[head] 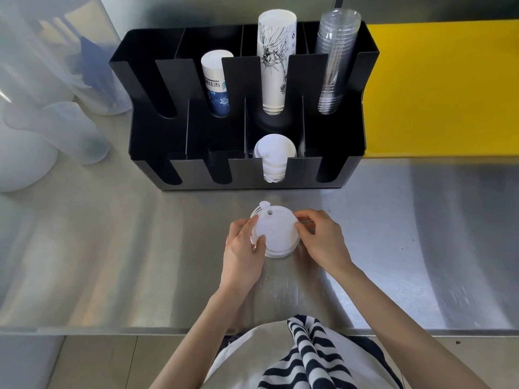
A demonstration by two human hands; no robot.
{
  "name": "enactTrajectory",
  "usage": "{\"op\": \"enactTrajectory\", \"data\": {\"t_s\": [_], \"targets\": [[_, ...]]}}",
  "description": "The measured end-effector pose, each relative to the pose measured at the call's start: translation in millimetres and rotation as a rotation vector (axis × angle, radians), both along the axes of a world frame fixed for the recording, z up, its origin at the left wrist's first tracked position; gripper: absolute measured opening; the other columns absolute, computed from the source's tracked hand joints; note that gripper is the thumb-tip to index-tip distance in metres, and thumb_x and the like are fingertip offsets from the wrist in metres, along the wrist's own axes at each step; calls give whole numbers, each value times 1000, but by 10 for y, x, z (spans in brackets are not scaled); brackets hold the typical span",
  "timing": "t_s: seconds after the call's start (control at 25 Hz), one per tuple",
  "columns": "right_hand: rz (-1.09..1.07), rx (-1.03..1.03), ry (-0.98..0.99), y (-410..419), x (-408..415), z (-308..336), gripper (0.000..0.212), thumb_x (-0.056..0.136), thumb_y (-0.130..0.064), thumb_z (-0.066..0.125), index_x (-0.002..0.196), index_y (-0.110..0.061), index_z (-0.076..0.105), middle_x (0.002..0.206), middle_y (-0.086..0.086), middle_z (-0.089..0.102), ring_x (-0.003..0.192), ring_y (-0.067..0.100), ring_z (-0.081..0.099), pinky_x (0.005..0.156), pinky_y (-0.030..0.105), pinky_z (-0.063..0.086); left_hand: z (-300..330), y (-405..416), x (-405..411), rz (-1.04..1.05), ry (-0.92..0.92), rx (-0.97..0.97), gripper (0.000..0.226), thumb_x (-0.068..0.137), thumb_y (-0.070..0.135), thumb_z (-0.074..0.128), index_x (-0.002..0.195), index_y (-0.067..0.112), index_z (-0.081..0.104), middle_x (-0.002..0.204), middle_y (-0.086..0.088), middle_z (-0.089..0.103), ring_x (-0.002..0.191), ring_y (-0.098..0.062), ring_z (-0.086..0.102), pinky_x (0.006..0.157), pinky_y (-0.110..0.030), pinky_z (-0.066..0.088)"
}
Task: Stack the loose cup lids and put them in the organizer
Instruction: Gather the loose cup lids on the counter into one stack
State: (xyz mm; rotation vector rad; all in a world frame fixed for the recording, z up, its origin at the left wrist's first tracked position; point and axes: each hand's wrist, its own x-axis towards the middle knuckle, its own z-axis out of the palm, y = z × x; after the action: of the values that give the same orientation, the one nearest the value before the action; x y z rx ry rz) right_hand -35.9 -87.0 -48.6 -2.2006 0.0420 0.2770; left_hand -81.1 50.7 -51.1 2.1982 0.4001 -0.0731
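A small stack of white plastic cup lids (pixel 273 234) sits on the steel surface (pixel 118 262), just in front of the black organizer (pixel 146 136). The lids are round and flat-topped, with a small sip hole and a plug tab at the far edge; lower rims peek out slightly offset. The left hand (pixel 243 248) holds the stack's left side in a narrow grip, thumb on the rim. The right hand (pixel 323 238) pinches the right edge. More white lids (pixel 273 155) stand in the organizer's front compartment.
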Motion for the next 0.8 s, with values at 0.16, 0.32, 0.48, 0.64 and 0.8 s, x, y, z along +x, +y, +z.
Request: {"op": "enactTrajectory", "data": {"t_s": [0.16,0.32,0.48,0.64,0.8], "targets": [[-10,4,-3,27,4,-18,24,88,-12,51,110,-12,60,119,12,57,93,16,57,83,17,37,5,14,22,9,-8,4,39,88,7,50,126,12,49,123,-11,49,75,-20,49,69,-11,29],[-11,7,-5,41,23,-33,24,88,-12,51,110,-12,61,118,12,57,90,16,56,82,15,36,-28,34,39,20,17,17,39,88,9,49,127,14,49,125,-10,50,88,-22,49,73,-12,29],[5,-5,1,33,46,-84,22,88,-13,51,108,-13,61,115,12,58,83,11,52,68,5,35,-80,41,77,7,53,22,39,88,10,47,127,15,49,125,-10,49,95,-28,53,79,-16,31],[2,26,-1,8,27,-127,21,88,-15,52,106,-13,61,112,13,60,83,13,53,68,5,33,-122,34,59,-17,56,90,38,89,10,47,127,14,48,125,-11,50,95,-36,54,81,-13,21],[-12,37,0,0,1,-143,19,89,-17,51,105,-14,60,111,13,61,82,13,53,63,-10,32,-108,40,45,-20,28,85,37,89,11,47,126,14,48,125,-11,51,90,-28,50,85,-14,24]]}}
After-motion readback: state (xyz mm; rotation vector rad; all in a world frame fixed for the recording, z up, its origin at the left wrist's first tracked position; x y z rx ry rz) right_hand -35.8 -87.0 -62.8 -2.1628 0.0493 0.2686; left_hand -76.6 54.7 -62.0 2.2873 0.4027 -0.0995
